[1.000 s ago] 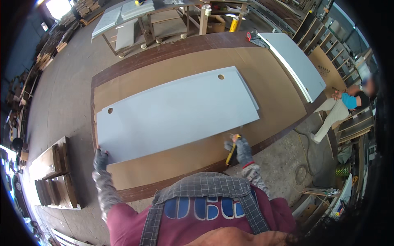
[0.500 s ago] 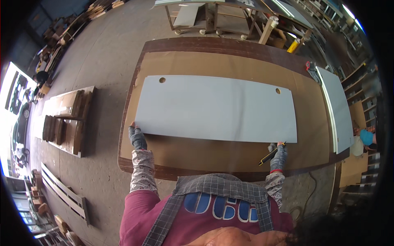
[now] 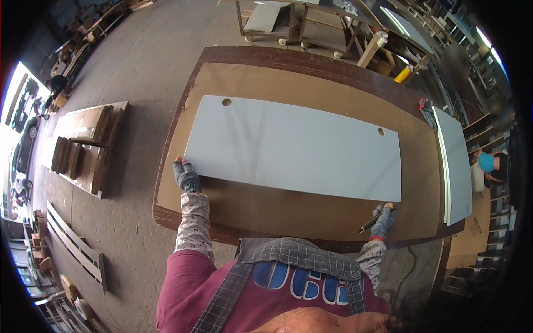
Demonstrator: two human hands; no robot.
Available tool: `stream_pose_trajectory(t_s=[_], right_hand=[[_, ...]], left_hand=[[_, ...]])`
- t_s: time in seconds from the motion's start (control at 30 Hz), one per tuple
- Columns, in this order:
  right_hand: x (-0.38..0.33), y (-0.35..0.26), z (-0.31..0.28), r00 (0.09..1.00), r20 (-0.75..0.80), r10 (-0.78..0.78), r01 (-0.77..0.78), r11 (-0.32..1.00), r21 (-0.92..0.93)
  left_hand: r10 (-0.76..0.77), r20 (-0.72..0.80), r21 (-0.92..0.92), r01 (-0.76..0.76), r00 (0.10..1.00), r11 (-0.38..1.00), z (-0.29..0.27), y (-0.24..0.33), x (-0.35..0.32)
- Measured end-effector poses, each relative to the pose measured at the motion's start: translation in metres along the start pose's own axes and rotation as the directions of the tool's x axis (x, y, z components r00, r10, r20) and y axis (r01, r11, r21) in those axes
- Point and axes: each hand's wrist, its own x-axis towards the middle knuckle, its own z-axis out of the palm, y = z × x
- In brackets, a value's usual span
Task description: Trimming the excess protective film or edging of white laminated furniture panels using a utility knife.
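A long pale grey-white panel (image 3: 294, 147) with a round hole near each far corner lies over a brown cardboard sheet (image 3: 333, 219). My left hand (image 3: 187, 176), in a grey fingerless glove, is closed on the panel's near left corner. A dark shadow runs under the near edge there. By the near right corner is my right hand (image 3: 382, 221), gloved likewise, its fingertips close to the edge; whether they touch it I cannot tell. That hand is closed round a black and yellow utility knife (image 3: 366, 225); the blade cannot be made out.
The cardboard covers a dark brown tabletop (image 3: 266, 55). White panels (image 3: 455, 166) stand at its right end, beside a red-handled tool (image 3: 425, 108). Stacked boards (image 3: 83, 147) and a slatted frame (image 3: 75, 244) are on the left floor. Wheeled benches (image 3: 322, 28) stand beyond. Another person (image 3: 491, 165) is at far right.
The whole view has turned slightly clockwise. My left hand keeps its place at the panel corner. My right hand and the knife have moved slightly, with the knife now showing less of its length.
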Motion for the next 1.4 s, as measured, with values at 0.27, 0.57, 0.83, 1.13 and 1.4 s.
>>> stream_pose_trajectory(t_s=[0.27, 0.57, 0.83, 1.13, 1.4], right_hand=[[0.071, 0.01, -0.02, 0.973, 0.15, -0.174, 0.191, 0.975, -0.113], [0.038, 0.008, -0.032, 0.99, 0.142, 0.004, -0.011, 0.998, 0.054], [0.07, -0.009, -0.047, 0.878, 0.473, -0.068, 0.206, 0.947, -0.248], [0.081, -0.068, -0.059, 0.596, 0.802, -0.052, 0.789, 0.226, -0.572], [0.103, -0.089, -0.041, 0.459, 0.888, -0.005, 0.884, 0.104, -0.456]], left_hand=[[-0.048, -0.006, -0.188, 0.046, 0.999, 0.981, -0.006, 0.0, -0.04], [-0.493, 0.458, -0.366, 0.662, 0.74, 0.654, 0.042, 0.022, -0.126], [-0.379, 0.794, -0.086, 0.705, 0.475, 0.704, 0.116, 0.022, -0.251], [-0.431, 0.806, -0.056, 0.778, 0.406, 0.626, 0.125, 0.028, -0.273], [-0.506, 0.71, -0.034, 0.741, 0.491, 0.671, 0.126, 0.036, -0.28]])
